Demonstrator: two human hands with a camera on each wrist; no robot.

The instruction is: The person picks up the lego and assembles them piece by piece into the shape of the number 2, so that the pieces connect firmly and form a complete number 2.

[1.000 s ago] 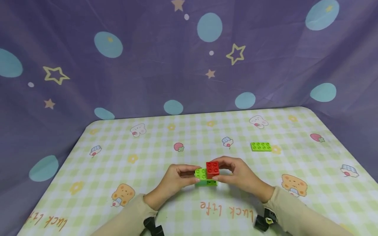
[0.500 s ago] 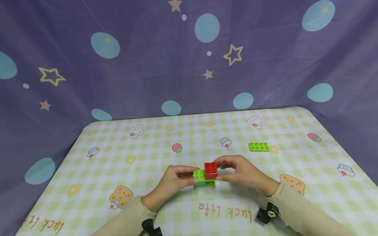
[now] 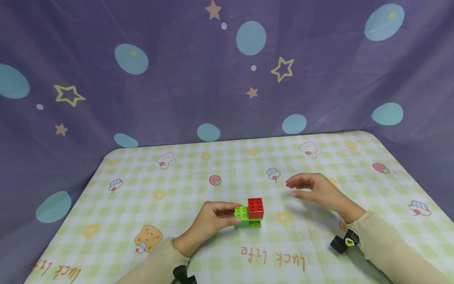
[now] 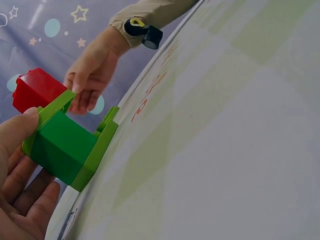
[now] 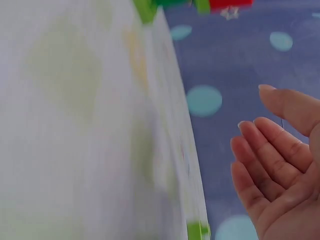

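My left hand (image 3: pixel 209 219) pinches the left end of a small toy brick stack between thumb and fingers. At the stack's bottom lies a light green plate (image 4: pixel 98 156), with a dark green brick (image 4: pixel 65 145) standing on one end of it. Over that brick, an upper light green plate (image 3: pixel 241 213) juts out to the right and carries a red brick (image 3: pixel 255 208) on its jutting end. Apart from the stack, to its right, my right hand (image 3: pixel 324 192) hovers with relaxed fingers and holds nothing.
A loose light green plate (image 5: pixel 195 231) shows at the bottom of the right wrist view; the right hand hides it in the head view. The checked tablecloth (image 3: pixel 191 169) reaches back to a purple curtain (image 3: pixel 170 98).
My right hand has let go of the red brick and moved right and away, over where the loose light green plate was visible. The left hand keeps its hold on the stack.
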